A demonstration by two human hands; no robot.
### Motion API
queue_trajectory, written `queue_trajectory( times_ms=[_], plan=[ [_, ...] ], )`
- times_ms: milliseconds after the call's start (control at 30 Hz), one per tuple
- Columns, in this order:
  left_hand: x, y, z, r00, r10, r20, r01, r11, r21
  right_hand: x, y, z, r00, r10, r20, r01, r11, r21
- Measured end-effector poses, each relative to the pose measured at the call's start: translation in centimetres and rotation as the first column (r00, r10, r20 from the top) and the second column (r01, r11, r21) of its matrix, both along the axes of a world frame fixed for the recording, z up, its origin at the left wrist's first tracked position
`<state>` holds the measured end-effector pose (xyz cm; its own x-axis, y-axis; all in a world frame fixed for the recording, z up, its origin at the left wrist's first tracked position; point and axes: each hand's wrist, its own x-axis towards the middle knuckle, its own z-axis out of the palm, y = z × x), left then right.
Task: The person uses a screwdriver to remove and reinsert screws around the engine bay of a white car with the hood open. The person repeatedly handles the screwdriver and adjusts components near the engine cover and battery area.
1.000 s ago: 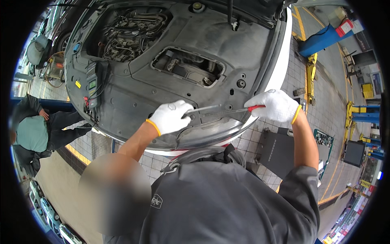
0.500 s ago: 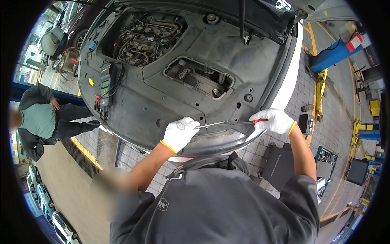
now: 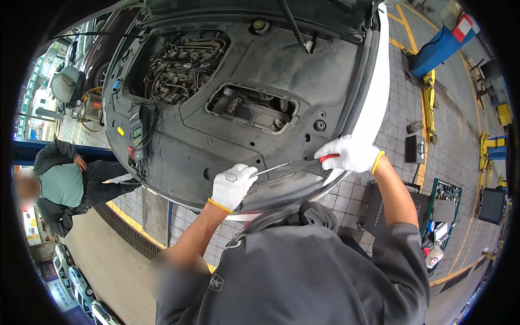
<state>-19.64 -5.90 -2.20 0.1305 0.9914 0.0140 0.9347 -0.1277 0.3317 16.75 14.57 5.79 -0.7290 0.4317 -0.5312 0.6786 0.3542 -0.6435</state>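
The left hand [image 3: 233, 187], in a white glove with a yellow cuff, is closed on one end of a thin metal rod [image 3: 272, 169], on the wearer's side of the engine [image 3: 187, 67] and somewhat right of it. The right hand [image 3: 351, 153], gloved alike and farther right of the engine, grips the handle of a red-handled tool [image 3: 329, 157]. Rod and dark shaft point toward each other; contact between them cannot be told. Both lie above the black cover [image 3: 179, 127] that surrounds the engine. Right of the engine, the cover has a rectangular opening [image 3: 252, 108]; beyond that, also right, is a yellow-topped cap [image 3: 260, 26]. On the engine's near left side, a handheld tester [image 3: 139, 127] with cables rests on the cover. Well left of the engine stands a person [image 3: 62, 181] in a green shirt. Far right of the engine, on the floor, are a black case [image 3: 415, 149] and, nearer the wearer, a green-edged tool tray [image 3: 434, 187].
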Motion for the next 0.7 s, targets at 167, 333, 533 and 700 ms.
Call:
queue_trajectory(
  times_ms=[167, 333, 533, 700],
  plan=[
    [-0.4, -0.3, -0.3, 0.999, -0.042, 0.007, 0.042, 0.999, -0.003, 0.7, 1.0, -1.6, 0.998, 0.010, -0.056, -0.012, 0.999, -0.047],
    [-0.6, 0.5, 0.6, 0.997, -0.069, 0.018, 0.070, 0.994, -0.089, 0.9, 0.9, -1.8, 0.989, 0.033, -0.141, -0.034, 0.999, -0.007],
    [-0.5, 1.0, 1.2, 0.996, -0.082, -0.034, 0.076, 0.985, -0.153, 1.2, 0.8, -2.5, 0.969, 0.018, -0.245, -0.020, 1.000, -0.004],
    [-0.5, 1.4, 0.9, 0.992, -0.114, -0.059, 0.102, 0.979, -0.176, -0.7, -1.2, 3.9, 0.991, 0.118, -0.061, -0.102, 0.971, 0.216]
  ],
)
